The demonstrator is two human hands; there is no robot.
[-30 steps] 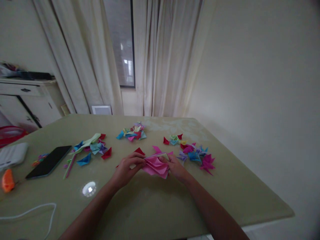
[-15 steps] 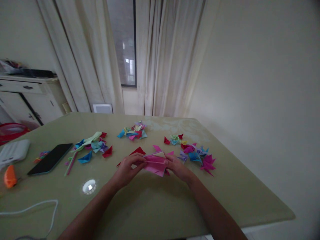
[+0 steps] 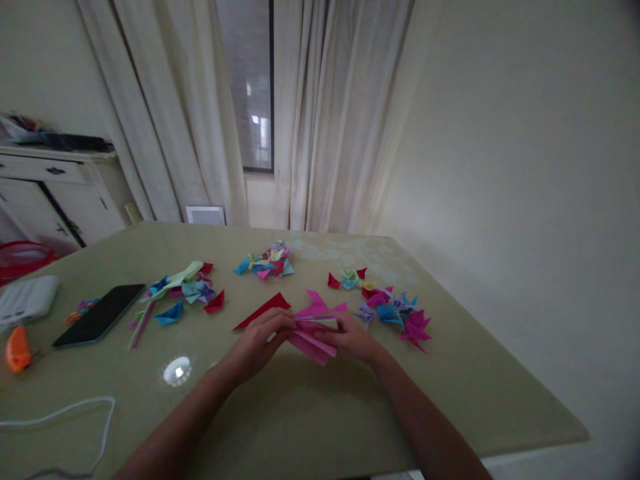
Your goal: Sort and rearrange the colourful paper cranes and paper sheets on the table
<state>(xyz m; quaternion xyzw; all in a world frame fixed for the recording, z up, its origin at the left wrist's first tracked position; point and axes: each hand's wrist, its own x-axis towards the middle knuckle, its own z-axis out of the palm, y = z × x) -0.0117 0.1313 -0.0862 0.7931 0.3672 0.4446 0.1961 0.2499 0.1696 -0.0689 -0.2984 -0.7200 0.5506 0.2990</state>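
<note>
Between my two hands is a partly folded sheet of pink origami paper [image 3: 311,344], held above the near middle of the table. My left hand [image 3: 265,337] pinches its left edge, and my right hand [image 3: 353,337] grips the right edge with thumb and fingers. Its layers stand apart at the lower side. Just behind it lies a bright pink folded paper piece [image 3: 316,303], partly hidden by the held sheet. A red folded paper piece [image 3: 265,309] rests beyond my left hand.
Folded paper pieces lie in a left group [image 3: 193,290], a back group [image 3: 270,260] and a right group [image 3: 397,310]. Leftward are a black tablet [image 3: 100,317], a white device [image 3: 30,300], an orange object [image 3: 19,350] and a white cable [image 3: 75,403] on the table [image 3: 280,427].
The pink paper has tilted and its layers have spread at the bottom. My fingers have shifted slightly lower on it, uncovering more of the red and pink pieces behind.
</note>
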